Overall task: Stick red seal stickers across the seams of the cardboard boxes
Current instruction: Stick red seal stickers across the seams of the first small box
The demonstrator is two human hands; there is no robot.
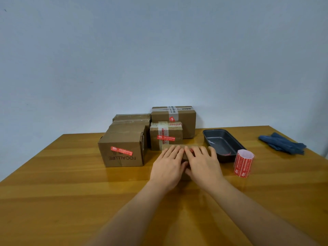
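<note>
Small box (184, 148): lay on table (71, 201), before the stickered boxes (124, 150). Left hand (168, 166), right hand (204, 164): both flat, fingers straight, pressing red sticker (191, 150) onto its top. Risk: uneven pressing could crease the sticker or slide it off the seam.

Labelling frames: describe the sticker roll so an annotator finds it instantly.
On the wooden table, look right of the hands, just in front of the dark baking tin. The sticker roll stands upright there, the only loose red-and-white cylinder; other red stickers sit flat on boxes.
</note>
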